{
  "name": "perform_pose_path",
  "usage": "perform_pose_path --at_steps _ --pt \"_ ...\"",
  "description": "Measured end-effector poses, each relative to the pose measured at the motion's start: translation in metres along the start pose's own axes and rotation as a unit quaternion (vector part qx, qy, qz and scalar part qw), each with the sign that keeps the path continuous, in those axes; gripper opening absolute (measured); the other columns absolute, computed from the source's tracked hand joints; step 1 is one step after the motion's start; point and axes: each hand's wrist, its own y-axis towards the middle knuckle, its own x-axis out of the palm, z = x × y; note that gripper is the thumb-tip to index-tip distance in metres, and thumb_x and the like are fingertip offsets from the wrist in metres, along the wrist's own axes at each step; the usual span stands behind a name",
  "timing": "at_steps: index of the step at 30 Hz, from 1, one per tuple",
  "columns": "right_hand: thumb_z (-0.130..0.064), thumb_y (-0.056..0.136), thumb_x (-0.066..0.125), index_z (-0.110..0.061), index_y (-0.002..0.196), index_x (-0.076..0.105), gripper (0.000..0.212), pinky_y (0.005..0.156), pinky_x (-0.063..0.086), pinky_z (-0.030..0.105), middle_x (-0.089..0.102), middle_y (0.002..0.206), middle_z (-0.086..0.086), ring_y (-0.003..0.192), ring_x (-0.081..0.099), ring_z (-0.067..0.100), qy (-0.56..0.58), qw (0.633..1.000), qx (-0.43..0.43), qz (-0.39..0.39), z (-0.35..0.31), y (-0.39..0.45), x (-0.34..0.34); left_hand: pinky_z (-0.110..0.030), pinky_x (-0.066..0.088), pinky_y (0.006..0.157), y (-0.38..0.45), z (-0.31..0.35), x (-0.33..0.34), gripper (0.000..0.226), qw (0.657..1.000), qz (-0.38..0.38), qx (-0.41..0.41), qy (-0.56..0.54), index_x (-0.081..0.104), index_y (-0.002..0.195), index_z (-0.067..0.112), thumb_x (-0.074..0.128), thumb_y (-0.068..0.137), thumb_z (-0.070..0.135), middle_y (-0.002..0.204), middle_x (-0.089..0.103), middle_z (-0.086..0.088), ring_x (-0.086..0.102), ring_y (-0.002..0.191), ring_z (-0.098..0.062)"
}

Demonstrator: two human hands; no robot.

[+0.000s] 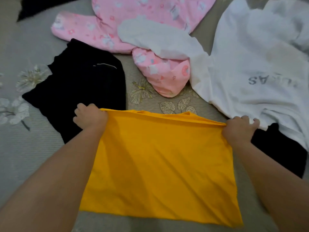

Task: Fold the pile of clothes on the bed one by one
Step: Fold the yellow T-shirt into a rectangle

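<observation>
Yellow shirt [158, 164] lies at 6 o'clock on the bed [25, 156]; left hand [90, 117] and right hand [239, 130] pinch its far corners; thin, limp, light, likely to sag; best held at edges, kept taut.

shirt [158, 161] nearest on bed [25, 156], trousers [80, 84] behind-left, sweatshirt [250, 64] behind-right

White shirt [260, 67] cut off at right — its grey lettering partly unreadable.
</observation>
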Motion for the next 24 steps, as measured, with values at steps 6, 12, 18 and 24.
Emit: perform_pose_path --at_steps 6,12,18,24 --pt "0.004 0.083 0.042 0.007 0.094 0.056 0.019 0.094 0.026 0.045 0.056 0.099 0.029 0.101 0.047 0.038 0.107 0.99 0.023 0.089 -0.006 0.024 0.01 -0.047 0.022 0.106 0.007 0.028 0.022 0.044 0.995 0.065 0.018 -0.078 0.037 0.131 -0.001 0.045 0.087 0.001 0.138 0.032 -0.025 0.028 0.129 -0.039" --pt "-0.021 0.084 0.045 0.005 0.114 0.059 0.042 0.092 0.035 0.064 0.058 0.12 0.027 0.11 0.056 0.044 0.124 0.966 -0.163 0.16 -0.026 -0.009 0.024 -0.065 0.034 0.092 -0.044 0.039 0.069 0.044 0.937 0.029 0.348 0.016 0.06 0.113 -0.006 0.046 0.08 0.019 0.123 0.053 -0.03 0.047 0.115 -0.052" --pt "-0.061 0.085 0.006 -0.018 0.138 0.037 0.075 0.109 0.013 0.057 0.027 0.149 0.013 0.137 0.022 0.039 0.149 0.961 -0.235 -0.004 -0.03 -0.011 0.047 -0.043 -0.003 0.113 -0.038 0.032 0.102 0.076 0.945 -0.062 0.315 0.066 0.022 0.144 0.018 0.004 0.081 0.055 0.153 0.012 -0.013 0.005 0.142 -0.033" --pt "-0.052 0.081 0.012 -0.011 0.139 0.037 0.075 0.112 0.011 0.046 0.028 0.147 0.02 0.137 0.025 0.037 0.174 0.97 -0.168 0.006 0.001 0.019 0.054 -0.041 -0.001 0.113 -0.015 0.023 0.094 0.061 0.95 -0.035 0.304 0.068 0.028 0.142 0.025 0.025 0.087 0.051 0.153 0.014 -0.017 0.005 0.142 -0.034"
